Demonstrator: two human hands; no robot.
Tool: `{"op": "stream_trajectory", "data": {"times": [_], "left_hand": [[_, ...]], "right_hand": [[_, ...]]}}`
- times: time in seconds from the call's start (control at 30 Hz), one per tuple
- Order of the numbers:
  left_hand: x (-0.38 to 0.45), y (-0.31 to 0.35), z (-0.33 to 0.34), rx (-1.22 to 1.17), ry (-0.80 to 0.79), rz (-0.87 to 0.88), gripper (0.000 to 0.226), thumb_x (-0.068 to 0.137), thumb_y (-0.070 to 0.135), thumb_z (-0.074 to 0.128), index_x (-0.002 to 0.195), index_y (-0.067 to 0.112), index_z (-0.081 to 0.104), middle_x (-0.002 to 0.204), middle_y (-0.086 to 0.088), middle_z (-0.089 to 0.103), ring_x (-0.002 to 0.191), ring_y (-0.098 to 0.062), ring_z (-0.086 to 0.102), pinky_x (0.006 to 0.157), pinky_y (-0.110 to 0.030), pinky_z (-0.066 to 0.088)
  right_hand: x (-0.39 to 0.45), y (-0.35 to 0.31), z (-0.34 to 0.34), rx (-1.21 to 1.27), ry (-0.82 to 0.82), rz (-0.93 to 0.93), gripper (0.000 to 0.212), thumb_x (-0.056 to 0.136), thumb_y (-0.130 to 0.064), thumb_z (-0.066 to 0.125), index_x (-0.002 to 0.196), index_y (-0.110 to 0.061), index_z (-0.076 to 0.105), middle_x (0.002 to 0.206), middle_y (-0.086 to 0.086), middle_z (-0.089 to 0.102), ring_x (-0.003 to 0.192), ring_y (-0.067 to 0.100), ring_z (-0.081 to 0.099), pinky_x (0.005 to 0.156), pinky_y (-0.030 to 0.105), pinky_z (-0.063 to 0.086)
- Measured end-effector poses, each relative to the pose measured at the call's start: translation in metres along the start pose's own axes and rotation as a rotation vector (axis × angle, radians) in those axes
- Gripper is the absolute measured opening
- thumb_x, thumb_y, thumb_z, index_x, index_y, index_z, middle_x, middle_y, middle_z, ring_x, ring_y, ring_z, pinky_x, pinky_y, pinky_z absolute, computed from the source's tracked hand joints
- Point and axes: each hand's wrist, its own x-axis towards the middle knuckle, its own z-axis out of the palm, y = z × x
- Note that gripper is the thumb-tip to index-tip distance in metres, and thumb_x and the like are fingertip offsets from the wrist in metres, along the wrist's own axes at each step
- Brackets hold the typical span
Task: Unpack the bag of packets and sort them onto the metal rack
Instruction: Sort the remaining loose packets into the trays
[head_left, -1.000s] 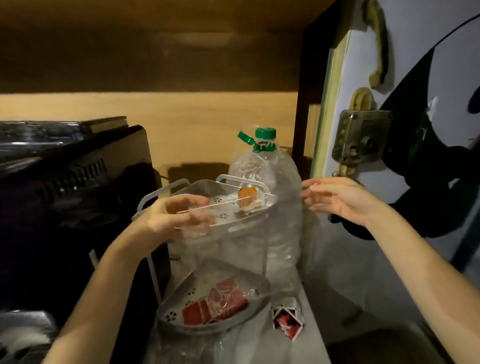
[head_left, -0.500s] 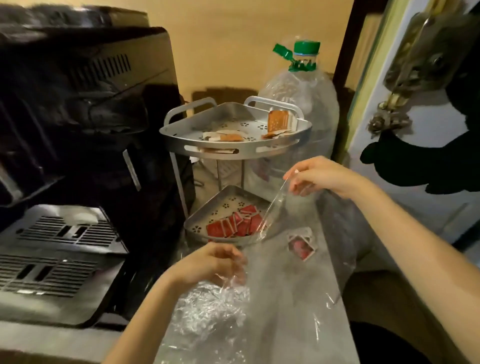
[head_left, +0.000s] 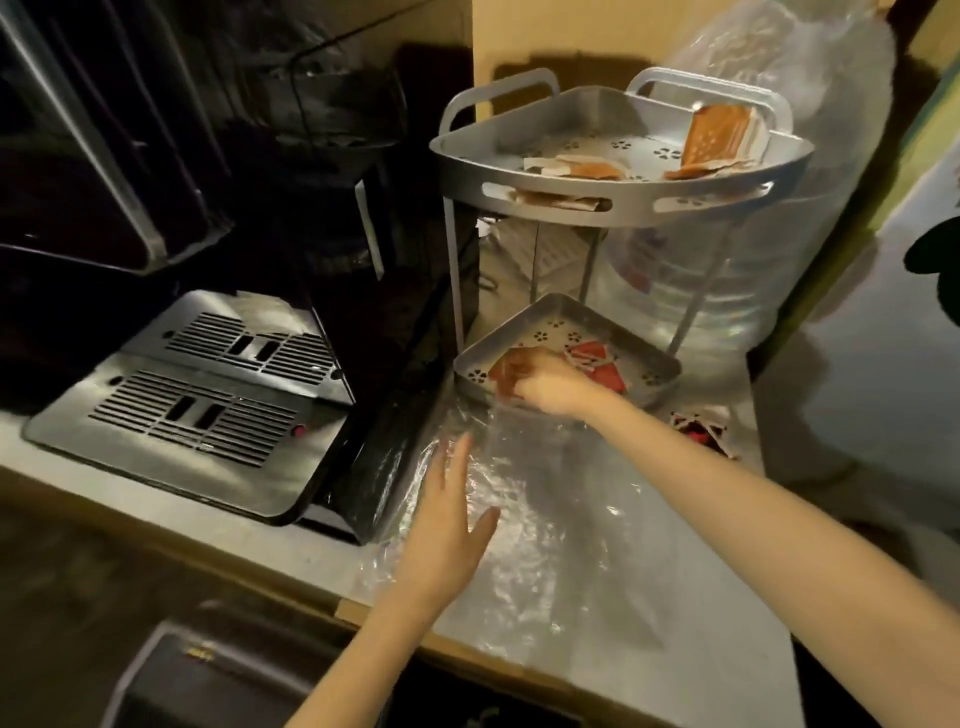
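Nearest, the left hand (head_left: 447, 525) lies flat on the clear plastic bag (head_left: 524, 514), fingers spread and holding nothing, pinning the crinkled film to the counter (head_left: 291, 540). Beyond it the right hand (head_left: 540, 387) reaches over the front rim of the rack's lower tray (head_left: 657, 382), fingers curled down among the red packets (head_left: 592, 358); whether it grips one or is letting go, I cannot tell, as the knuckles hide the fingertips.

It looks like she is setting reds on the bottom tier. To do it well, I'd keep the hand low and lay the packet flat beside the others, not on the rim, and keep the bag pinned so it does not slide.

One red packet (head_left: 698, 428) lies loose on the counter just right of the tray, near the bag's edge, and looks yet to be sorted. Above, the upper tray (head_left: 618, 205) holds the orange packets (head_left: 714, 137), one propped against its back wall. That tier overhangs the lower one, so a lifted wrist could knock it. A black appliance (head_left: 187, 395) crowds the left, and a large water bottle (head_left: 769, 218) stands behind the rack.
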Motion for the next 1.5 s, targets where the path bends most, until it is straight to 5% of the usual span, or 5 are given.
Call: {"op": "stream_trajectory", "data": {"times": [0.27, 0.43, 0.67, 0.97, 1.5], "left_hand": [[0.009, -0.021, 0.009, 0.617, 0.143, 0.117, 0.070, 0.054, 0.004, 0.077, 0.121, 0.017, 0.059, 0.138, -0.007, 0.051, 0.126, -0.024, 0.049, 0.102, -0.043, 0.034], [0.011, -0.044, 0.020, 0.642, -0.112, 0.050, 0.053, 0.082, 0.038, 0.035, 0.119, 0.010, 0.061, 0.129, -0.010, 0.059, 0.119, -0.025, 0.056, 0.093, -0.047, 0.050], [0.016, -0.038, 0.017, 0.737, -0.319, -0.004, 0.059, 0.096, 0.036, 0.025, 0.147, 0.012, 0.006, 0.157, -0.009, 0.001, 0.145, -0.024, -0.004, 0.116, -0.044, -0.002], [0.060, 0.048, -0.006, 0.740, -0.293, -0.024, 0.037, 0.093, 0.030, 0.038, 0.117, 0.007, 0.055, 0.127, -0.013, 0.053, 0.117, -0.029, 0.049, 0.092, -0.038, 0.042], [0.113, 0.155, 0.092, 0.220, -0.261, 0.593, 0.047, 0.089, 0.013, 0.049, 0.134, 0.007, 0.038, 0.135, -0.015, 0.044, 0.120, -0.033, 0.047, 0.097, -0.037, 0.038]], "right_hand": [[0.035, -0.003, 0.055, 0.028, -0.023, -0.028, 0.029, 0.090, -0.002, 0.048, 0.118, 0.000, 0.055, 0.115, 0.019, 0.061, 0.105, 0.028, 0.059, 0.089, 0.032, 0.047], [0.031, -0.004, 0.066, -0.169, -0.126, -0.108, 0.049, 0.085, 0.004, 0.047, 0.132, -0.010, 0.043, 0.134, 0.015, 0.045, 0.122, 0.030, 0.045, 0.098, 0.033, 0.036], [0.013, 0.007, 0.048, -0.285, 0.002, -0.201, 0.052, 0.079, 0.008, 0.047, 0.125, -0.016, 0.054, 0.135, 0.010, 0.046, 0.124, 0.027, 0.044, 0.102, 0.032, 0.038], [-0.027, 0.032, -0.001, -0.113, 0.225, -0.148, 0.027, 0.091, -0.009, 0.049, 0.116, -0.006, 0.061, 0.118, 0.013, 0.063, 0.109, 0.028, 0.056, 0.088, 0.030, 0.042], [-0.117, 0.155, -0.074, 0.340, 0.612, 0.325, 0.046, 0.085, -0.008, 0.061, 0.129, -0.014, 0.048, 0.110, 0.003, 0.058, 0.100, 0.015, 0.056, 0.084, 0.019, 0.042]]}}
